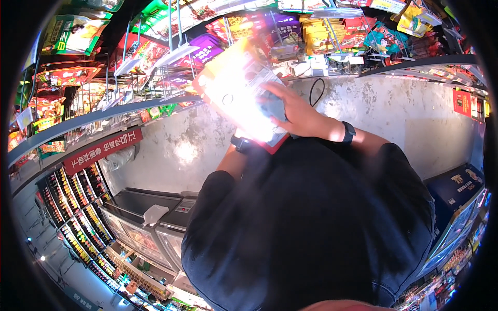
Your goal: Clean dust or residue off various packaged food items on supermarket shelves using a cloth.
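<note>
In front of the hanging racks, a red-and-orange food packet (218, 74) is held up, its middle washed out by strong glare. My right hand (297, 107) lies over its right side with a grey cloth (272, 105) under the fingers, touching a white printed panel. My left forearm (230, 163), with a dark watch (241, 144) at the wrist, reaches behind the packet. The packet hides my left hand, so its grip cannot be seen. A dark band (348, 132) circles my right wrist.
Metal hooks with price-tag holders (177, 53) and hanging pouches (204, 48) jut out ahead, above a curved shelf edge (78, 120). A black cord loop (317, 92) shows against the floor (171, 155). Chest freezers (148, 198) stand left; a dark blue display box (453, 190) stands right.
</note>
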The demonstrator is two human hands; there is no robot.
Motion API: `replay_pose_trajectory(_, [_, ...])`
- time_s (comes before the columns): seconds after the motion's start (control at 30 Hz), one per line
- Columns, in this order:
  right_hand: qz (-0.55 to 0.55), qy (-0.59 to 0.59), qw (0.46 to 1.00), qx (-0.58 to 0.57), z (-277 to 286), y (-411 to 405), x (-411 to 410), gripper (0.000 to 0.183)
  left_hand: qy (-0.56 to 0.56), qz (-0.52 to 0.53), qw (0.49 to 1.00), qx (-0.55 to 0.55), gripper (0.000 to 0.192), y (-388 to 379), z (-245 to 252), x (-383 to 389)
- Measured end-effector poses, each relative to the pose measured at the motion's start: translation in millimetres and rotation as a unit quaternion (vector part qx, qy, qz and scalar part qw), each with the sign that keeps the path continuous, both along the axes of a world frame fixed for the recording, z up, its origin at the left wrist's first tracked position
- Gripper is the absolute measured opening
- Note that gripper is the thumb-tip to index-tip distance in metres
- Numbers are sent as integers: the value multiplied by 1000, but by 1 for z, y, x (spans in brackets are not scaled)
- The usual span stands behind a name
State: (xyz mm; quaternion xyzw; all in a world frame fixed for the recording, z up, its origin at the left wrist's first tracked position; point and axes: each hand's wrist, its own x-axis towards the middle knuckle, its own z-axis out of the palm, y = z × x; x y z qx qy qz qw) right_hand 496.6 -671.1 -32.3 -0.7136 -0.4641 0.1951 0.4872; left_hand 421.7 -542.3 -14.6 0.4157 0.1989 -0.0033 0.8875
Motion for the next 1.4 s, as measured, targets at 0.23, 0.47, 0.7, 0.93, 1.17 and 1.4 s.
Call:
replay_pose_trajectory(0.23, [8, 11, 999, 36, 1, 13, 27, 48, 9, -16, 1000, 16, 58, -6, -4, 0])
replay_pose_trajectory(0.47, [-74, -33, 996, -22, -6, 18, 56, 40, 20, -34, 998, 57, 58, -19, -5, -1])
replay_pose_trajectory(0.7, [-61, 108, 992, -39, 20, -14, 24, 45, 23, -43, 998, 51, 58, -16, -6, -2])
replay_pose_trajectory(0.93, [80, -95, 991, 45, 22, -11, 3, 43, 26, -62, 997, 43, 58, -13, -4, -4])
replay_pose_trajectory(1.17, [-112, 1, 993, 43, 14, -8, 30, 43, 27, -72, 996, 44, 58, -15, -5, -7])
replay_pose_trajectory(1.4, [-24, -66, 997, -36, 20, -32, 5, 44, 28, -80, 996, 30, 58, -9, -4, -13])
